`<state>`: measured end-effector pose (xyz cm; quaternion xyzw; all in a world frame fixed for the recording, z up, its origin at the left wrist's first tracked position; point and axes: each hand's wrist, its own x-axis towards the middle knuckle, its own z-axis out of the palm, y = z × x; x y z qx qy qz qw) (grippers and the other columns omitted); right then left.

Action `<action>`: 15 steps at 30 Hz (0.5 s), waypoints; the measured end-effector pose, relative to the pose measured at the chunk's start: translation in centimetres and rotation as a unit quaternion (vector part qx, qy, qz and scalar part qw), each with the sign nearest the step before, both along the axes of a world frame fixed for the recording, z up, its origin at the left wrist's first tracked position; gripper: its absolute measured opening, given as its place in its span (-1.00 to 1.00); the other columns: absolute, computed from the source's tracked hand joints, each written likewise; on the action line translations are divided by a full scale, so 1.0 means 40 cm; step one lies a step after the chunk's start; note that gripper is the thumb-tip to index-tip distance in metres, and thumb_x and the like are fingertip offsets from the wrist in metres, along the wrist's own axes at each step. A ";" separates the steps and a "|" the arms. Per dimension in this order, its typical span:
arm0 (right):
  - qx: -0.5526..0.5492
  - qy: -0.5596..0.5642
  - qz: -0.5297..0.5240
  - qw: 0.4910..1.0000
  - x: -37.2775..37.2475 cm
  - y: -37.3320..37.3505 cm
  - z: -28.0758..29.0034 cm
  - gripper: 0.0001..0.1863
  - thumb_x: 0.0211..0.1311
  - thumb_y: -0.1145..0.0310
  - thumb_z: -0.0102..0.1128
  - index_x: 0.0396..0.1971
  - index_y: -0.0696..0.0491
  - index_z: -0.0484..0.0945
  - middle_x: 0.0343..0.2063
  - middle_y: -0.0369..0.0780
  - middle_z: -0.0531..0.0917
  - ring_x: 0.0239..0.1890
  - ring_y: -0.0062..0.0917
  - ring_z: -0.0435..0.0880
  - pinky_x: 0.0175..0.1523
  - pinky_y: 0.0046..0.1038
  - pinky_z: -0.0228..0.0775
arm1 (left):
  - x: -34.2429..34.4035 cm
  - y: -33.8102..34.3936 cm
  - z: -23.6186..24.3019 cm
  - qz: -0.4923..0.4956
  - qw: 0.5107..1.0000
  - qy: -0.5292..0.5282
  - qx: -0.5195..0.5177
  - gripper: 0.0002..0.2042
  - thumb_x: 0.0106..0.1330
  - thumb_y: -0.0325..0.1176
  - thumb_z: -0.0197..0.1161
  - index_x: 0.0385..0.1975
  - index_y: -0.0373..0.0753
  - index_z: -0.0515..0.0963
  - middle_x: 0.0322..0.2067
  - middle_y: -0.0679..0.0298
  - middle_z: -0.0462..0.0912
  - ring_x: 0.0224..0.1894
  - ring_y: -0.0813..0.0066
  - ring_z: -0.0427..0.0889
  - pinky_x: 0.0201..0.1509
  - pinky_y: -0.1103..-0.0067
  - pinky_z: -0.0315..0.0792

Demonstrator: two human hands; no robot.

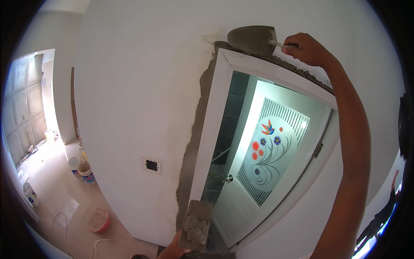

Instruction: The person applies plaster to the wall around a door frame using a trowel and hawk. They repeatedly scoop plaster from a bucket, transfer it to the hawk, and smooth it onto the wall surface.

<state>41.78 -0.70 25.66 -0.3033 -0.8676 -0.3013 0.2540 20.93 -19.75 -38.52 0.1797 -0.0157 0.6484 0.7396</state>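
Daylight overexposes the floor [45, 162] at far left, while the white wall [129, 99] sits in soft, dimmer light. The frosted door panel [276, 155] glows greenish, with a small glare spot [304, 124]. The trowel [251, 39] looks fairly sharp; edges bow toward black corners.

The right hand [305, 48] and forearm [355, 125] are bare.

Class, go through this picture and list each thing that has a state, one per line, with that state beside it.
Right hand: closed on the trowel handle
Trowel: held, blade at the wall above the frame
Left hand: holding the mortar board, partly hidden
Mortar board: loaded with mortar
Door: open
Door frame: edged with mortar, left and top
Wall box: uncovered
Red tub: upright on floor
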 end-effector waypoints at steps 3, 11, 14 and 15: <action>-0.046 0.013 -0.005 0.999 -0.017 -0.020 0.027 -0.64 0.29 0.14 0.15 -0.47 0.17 0.61 -0.69 -0.24 0.53 -0.64 -0.57 0.49 -0.50 -0.43 0.36 | -0.002 0.012 -0.050 -0.005 1.000 -0.029 0.009 -0.65 0.54 -0.31 -0.12 0.25 -0.21 0.32 0.16 0.14 0.48 0.16 0.25 0.52 0.25 0.29 0.43; -0.052 -0.032 -0.039 0.997 -0.058 0.011 0.070 -0.64 0.33 0.16 0.11 -0.51 0.15 0.62 -0.77 -0.30 0.49 -0.78 -0.61 0.45 -0.65 -0.51 0.31 | 0.015 0.023 -0.036 -0.006 0.999 0.013 -0.040 -0.65 0.53 -0.30 -0.10 0.24 -0.21 0.32 0.15 0.14 0.49 0.13 0.26 0.53 0.23 0.31 0.44; -0.029 -0.033 -0.031 0.999 -0.060 0.027 0.085 -0.63 0.30 0.13 0.11 -0.51 0.13 0.61 -0.73 -0.27 0.49 -0.75 -0.60 0.44 -0.64 -0.47 0.32 | 0.016 0.016 -0.039 -0.008 0.999 0.006 -0.045 -0.65 0.53 -0.30 -0.09 0.24 -0.21 0.33 0.15 0.14 0.49 0.13 0.26 0.53 0.23 0.31 0.44; -0.020 -0.031 -0.031 0.999 -0.056 0.030 0.088 -0.63 0.29 0.11 0.11 -0.51 0.12 0.61 -0.71 -0.26 0.50 -0.73 -0.60 0.44 -0.63 -0.45 0.33 | 0.016 0.015 -0.039 -0.012 0.999 0.005 -0.046 -0.65 0.53 -0.30 -0.09 0.24 -0.21 0.33 0.14 0.14 0.49 0.13 0.26 0.53 0.22 0.31 0.44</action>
